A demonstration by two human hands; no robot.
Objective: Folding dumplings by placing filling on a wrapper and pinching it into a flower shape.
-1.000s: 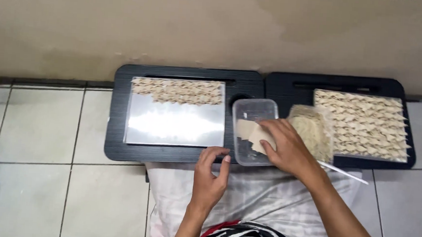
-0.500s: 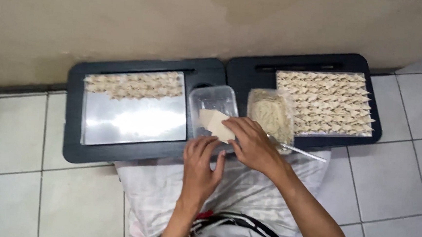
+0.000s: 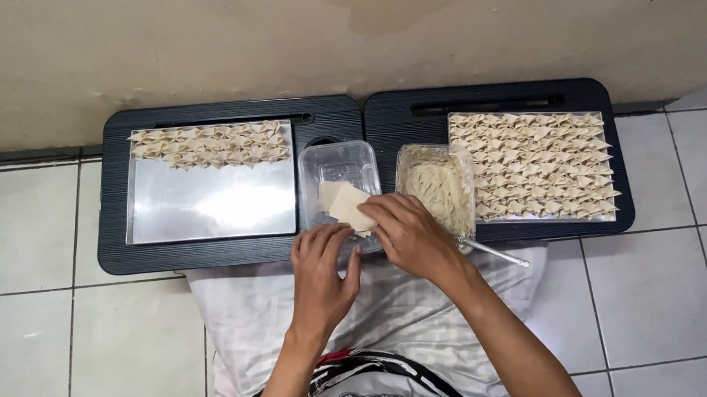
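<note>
Pinching a pale, thin square dough wrapper at its near corner, the right hand holds it over the clear plastic tub, the grip pressed together on the sheet. The left hand sits just beside it, fingers half curled and touching the tub's near rim, holding nothing. A second clear tub of pale filling stands to the right. Both tubs rest on two black lap desks, each carrying a shiny metal tray with rows of folded dumplings.
</note>
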